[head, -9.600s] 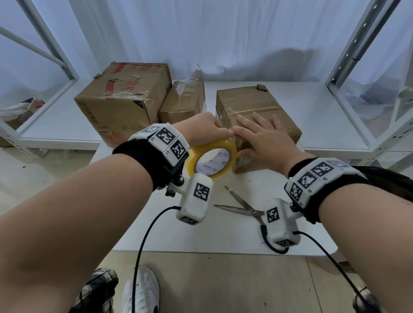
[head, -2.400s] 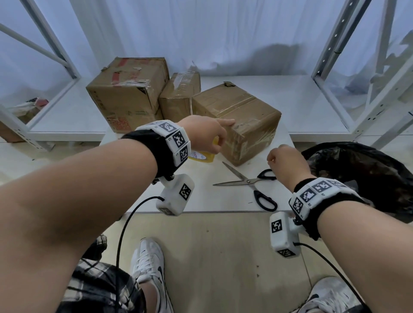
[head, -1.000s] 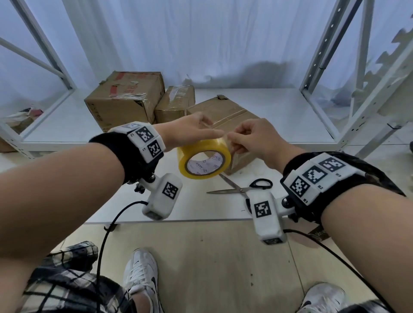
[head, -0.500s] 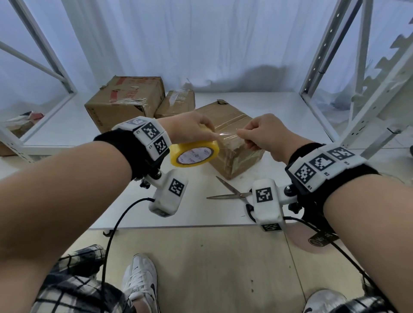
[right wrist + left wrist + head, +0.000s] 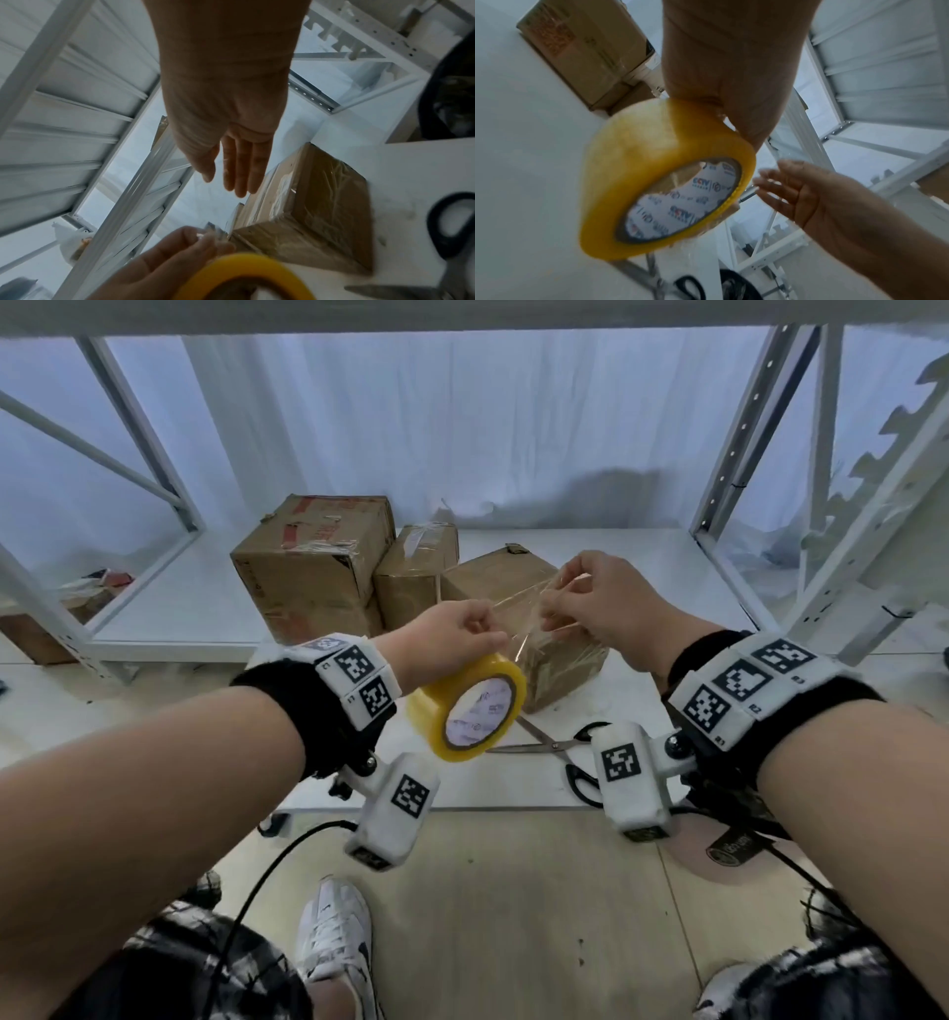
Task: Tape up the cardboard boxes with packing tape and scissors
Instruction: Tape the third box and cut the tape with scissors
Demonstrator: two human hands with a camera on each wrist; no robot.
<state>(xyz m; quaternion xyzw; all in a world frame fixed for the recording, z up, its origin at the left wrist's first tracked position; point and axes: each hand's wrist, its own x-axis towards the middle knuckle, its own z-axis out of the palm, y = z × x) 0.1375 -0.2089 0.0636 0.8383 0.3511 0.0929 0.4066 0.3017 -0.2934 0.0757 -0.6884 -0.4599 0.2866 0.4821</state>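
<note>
Only readable print: blue "CCTV" logos repeated on the white paper core inside the yellow packing tape roll (image 5: pixel 659 176). Red print on the big brown cardboard box at back left (image 5: pixel 313 567) is too blurry to read; wristband squares are coded patterns, no text.

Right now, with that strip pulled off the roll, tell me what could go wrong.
1. The clear tape strip hangs slack and crinkled between the left hand and right hand; it may stick to itself.
2. The tape roll dangles and could swing, twisting the strip.
3. The scissors lie on the table while both hands are occupied, so cutting means letting go.
</note>
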